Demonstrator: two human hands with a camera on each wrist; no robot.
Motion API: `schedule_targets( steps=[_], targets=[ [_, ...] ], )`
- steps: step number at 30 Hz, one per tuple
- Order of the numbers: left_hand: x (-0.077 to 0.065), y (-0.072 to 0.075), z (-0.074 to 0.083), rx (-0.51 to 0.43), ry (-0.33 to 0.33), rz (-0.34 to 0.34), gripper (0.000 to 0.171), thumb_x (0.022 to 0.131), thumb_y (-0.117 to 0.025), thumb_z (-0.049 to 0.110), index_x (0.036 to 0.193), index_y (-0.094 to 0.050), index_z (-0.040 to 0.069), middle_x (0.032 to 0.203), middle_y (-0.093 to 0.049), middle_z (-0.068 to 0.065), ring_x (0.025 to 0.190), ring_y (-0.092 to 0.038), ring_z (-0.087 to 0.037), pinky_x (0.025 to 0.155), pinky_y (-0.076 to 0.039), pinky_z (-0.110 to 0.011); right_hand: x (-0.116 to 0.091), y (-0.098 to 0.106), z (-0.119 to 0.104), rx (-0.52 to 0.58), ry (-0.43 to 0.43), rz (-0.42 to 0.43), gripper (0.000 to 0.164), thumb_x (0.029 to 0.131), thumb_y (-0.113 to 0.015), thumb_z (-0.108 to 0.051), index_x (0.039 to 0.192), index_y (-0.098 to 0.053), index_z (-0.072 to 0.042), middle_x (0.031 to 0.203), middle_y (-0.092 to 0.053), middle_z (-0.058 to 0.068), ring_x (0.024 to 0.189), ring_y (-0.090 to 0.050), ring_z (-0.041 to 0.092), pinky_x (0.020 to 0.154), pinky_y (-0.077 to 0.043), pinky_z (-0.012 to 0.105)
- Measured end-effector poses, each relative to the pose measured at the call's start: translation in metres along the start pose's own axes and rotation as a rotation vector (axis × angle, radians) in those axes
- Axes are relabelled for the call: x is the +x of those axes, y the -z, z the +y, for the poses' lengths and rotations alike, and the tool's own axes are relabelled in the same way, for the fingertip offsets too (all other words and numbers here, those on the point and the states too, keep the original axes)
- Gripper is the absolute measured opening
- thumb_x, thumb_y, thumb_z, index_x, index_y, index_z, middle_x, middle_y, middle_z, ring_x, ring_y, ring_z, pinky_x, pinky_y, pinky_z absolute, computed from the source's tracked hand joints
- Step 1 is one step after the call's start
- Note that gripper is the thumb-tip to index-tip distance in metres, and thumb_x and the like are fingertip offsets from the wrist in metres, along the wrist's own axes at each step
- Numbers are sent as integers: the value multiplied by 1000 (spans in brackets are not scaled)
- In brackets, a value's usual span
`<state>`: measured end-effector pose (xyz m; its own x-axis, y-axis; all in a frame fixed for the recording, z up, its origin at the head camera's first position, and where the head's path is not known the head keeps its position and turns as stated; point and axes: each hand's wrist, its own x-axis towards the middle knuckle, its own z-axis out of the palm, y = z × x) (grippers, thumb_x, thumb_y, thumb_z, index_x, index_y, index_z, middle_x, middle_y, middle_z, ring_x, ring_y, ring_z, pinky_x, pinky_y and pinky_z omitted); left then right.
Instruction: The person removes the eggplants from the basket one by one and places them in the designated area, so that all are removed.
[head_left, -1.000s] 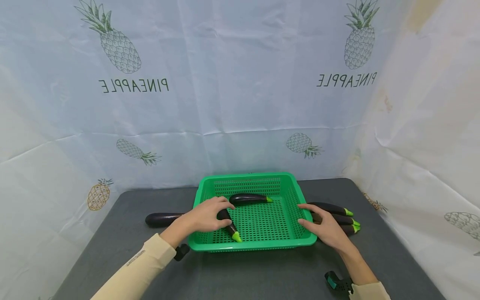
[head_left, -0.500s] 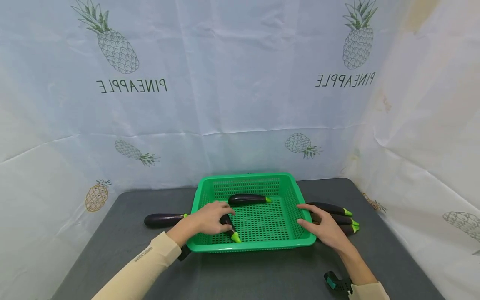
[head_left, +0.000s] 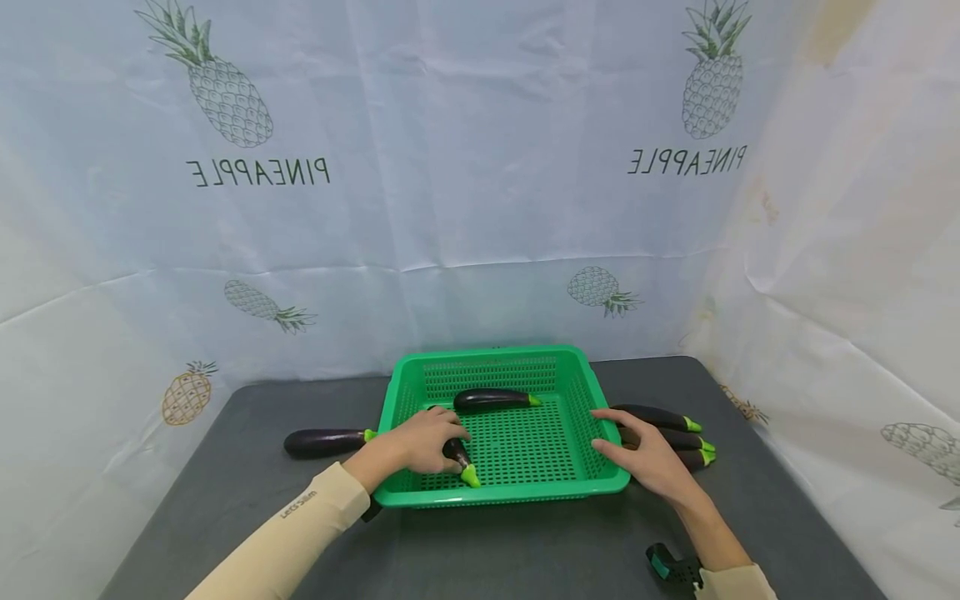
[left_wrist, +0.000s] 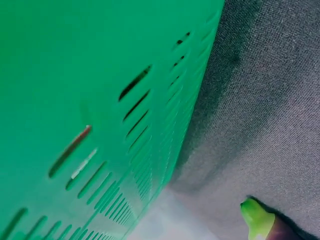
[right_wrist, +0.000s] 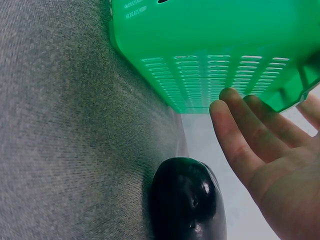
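Inside a green plastic basket (head_left: 510, 493), my left hand (head_left: 423, 442) grips a dark eggplant (head_left: 456, 454) from above; its green stem end points toward me and the hand covers much of its body. A second eggplant (head_left: 491, 400) lies crosswise behind it on the basket floor. At the right wall, my right hand (head_left: 648, 454) holds the rim, thumb and index finger over it. The right wrist view shows the other fingers (right_wrist: 240, 145) outside, at the slotted wall. Only basket wall shows large in the left wrist view, the left hand being out of it.
On the grey table (head_left: 487, 550), one eggplant (head_left: 324, 442) lies left of the basket, partly behind the left forearm. Several more eggplants (head_left: 652, 416) lie at the right, beside and behind the right hand. A pineapple-printed sheet (head_left: 480, 208) hangs behind.
My left hand has lowered over the nearer eggplant in the basket, and its thumb and fingers have drawn in around it. The right hand stays at the rim.
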<state>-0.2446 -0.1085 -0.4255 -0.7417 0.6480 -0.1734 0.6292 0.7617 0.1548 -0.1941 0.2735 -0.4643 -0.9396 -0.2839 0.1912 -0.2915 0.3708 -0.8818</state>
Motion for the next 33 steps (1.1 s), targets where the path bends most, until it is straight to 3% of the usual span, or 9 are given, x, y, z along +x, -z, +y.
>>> schedule_targets(
  steps=[7, 15, 24, 33],
  targets=[
    [2, -6, -2, 108, 11, 36, 40, 92, -75, 45, 126, -72, 24, 124, -58, -1, 120, -47, -25, 105, -39, -49, 0, 0, 0, -11, 10, 6, 49, 100, -68, -19, 146, -54, -9, 149, -48, 22, 110, -65, 14, 79, -55, 34],
    [5, -12, -4, 135, -4, 61, 32, 91, -73, 52, 110, -74, 27, 111, -58, 2, 110, -49, -22, 99, -41, -47, -1, -1, -1, -9, 8, 6, 49, 100, -68, -20, 146, -54, -8, 149, -48, 22, 112, -65, 16, 80, -55, 34],
    [7, -8, -4, -106, -72, 106, 28, 97, -68, 41, 115, -71, 21, 97, -59, 8, 82, -52, -9, 73, -47, -31, -1, 0, -1, -7, 16, 3, 49, 100, -68, -19, 146, -54, -8, 149, -48, 22, 110, -65, 12, 80, -55, 33],
    [2, 2, 1, -228, -93, 167, 33, 100, -63, 46, 119, -69, 20, 99, -53, 9, 75, -49, -6, 69, -46, -27, 0, 0, -2, 4, 7, -1, 49, 100, -68, -19, 146, -53, -7, 149, -47, 23, 108, -65, 11, 79, -55, 33]
  ],
)
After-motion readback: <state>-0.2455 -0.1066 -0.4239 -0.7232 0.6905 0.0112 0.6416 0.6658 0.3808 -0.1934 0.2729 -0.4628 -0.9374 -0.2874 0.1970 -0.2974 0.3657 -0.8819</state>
